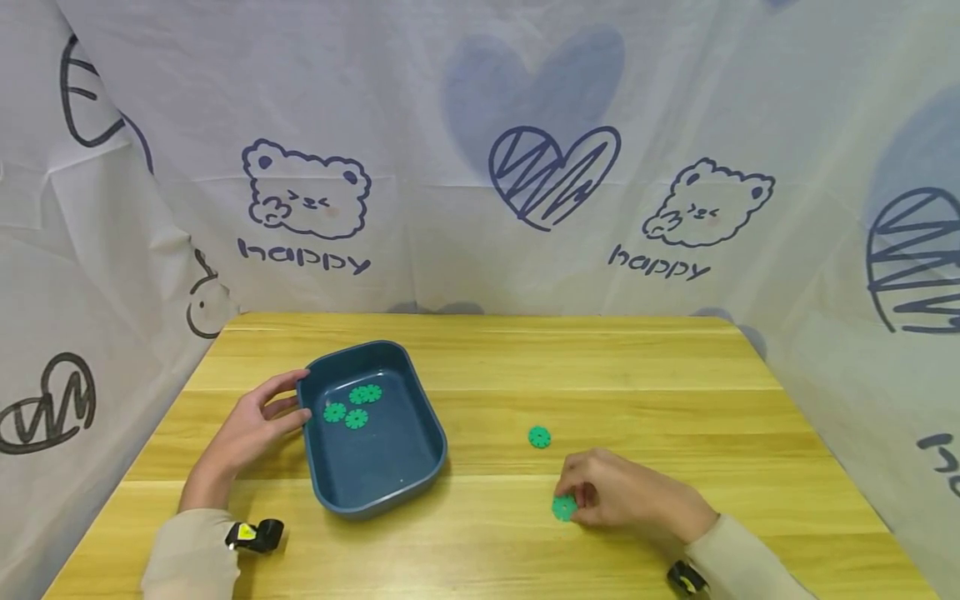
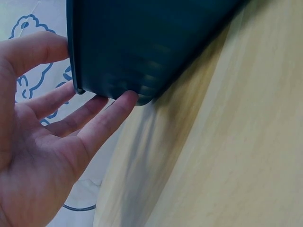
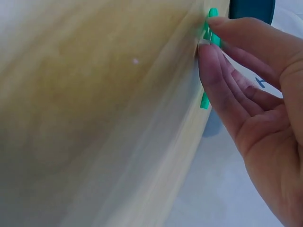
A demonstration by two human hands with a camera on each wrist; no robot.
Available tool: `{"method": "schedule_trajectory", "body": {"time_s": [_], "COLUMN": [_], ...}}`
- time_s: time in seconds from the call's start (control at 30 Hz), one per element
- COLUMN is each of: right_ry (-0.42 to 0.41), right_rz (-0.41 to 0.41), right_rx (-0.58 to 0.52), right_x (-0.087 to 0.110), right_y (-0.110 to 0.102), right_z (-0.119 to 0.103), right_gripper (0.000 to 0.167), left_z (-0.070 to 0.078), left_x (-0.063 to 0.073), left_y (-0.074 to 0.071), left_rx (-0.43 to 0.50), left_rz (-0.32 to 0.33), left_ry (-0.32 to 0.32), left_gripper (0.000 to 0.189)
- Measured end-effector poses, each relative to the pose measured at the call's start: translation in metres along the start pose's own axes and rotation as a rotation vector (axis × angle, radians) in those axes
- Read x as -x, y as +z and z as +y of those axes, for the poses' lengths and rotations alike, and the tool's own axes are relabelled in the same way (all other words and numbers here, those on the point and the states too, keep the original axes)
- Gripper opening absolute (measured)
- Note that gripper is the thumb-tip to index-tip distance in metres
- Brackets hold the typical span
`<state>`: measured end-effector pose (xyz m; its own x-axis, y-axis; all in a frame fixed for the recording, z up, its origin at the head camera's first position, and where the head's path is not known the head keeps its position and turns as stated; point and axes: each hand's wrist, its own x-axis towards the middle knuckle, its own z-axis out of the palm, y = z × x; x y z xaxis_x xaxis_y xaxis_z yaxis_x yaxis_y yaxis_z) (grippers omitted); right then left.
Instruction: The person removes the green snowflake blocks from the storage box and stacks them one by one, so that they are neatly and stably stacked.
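My left hand [image 1: 251,423] holds the left rim of a dark blue rectangular bin [image 1: 375,492], its thumb at the rim and its fingers on the outer wall. Inside the bin lie several green notched plastic discs [image 1: 356,418]. Low over the table, my right hand [image 1: 626,496] pinches one green notched disc [image 1: 564,508] between thumb and fingers. The right wrist view shows that held disc [image 3: 213,12] nearly edge-on, partly covered by the fingertips. Another loose green disc [image 1: 539,437] lies flat on the table, just beyond my right hand.
The wood-grain table [image 1: 495,358] is enclosed by a white printed cloth [image 1: 427,208] at the back and sides. Black bands [image 1: 255,536] sit at both wrists. The bin stands left of the table's middle, with its wall raised above the tabletop.
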<state>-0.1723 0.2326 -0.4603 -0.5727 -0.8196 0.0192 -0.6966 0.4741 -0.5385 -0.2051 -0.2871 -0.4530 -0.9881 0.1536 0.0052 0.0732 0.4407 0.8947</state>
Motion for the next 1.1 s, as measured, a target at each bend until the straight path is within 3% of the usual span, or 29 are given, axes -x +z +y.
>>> {"method": "schedule_trajectory", "body": {"time_s": [0.23,0.47,0.73,1.1], "right_ry": [-0.003,0.066,0.134,0.192], "right_rz": [0.045,0.123,0.227,0.262], "right_rx": [0.046,0.005,0.029,0.022], "right_x": [-0.007,-0.020,-0.037,-0.053], "right_y": [-0.002,-0.019,-0.035,-0.030], "right_z": [0.004,0.012,0.023,0.037], "right_gripper": [0.014,0.016,0.016,0.017], "left_z": [0.001,-0.001,-0.002,-0.003], "left_x": [0.000,0.000,-0.001,-0.002], "left_y": [0.000,0.001,0.000,0.000], "left_rx": [0.005,0.001,-0.012,-0.010], "left_rz": [0.001,0.002,0.003,0.004], "left_ry": [0.000,-0.006,-0.008,-0.010], "left_gripper": [0.071,0.071,0.070,0.070]}}
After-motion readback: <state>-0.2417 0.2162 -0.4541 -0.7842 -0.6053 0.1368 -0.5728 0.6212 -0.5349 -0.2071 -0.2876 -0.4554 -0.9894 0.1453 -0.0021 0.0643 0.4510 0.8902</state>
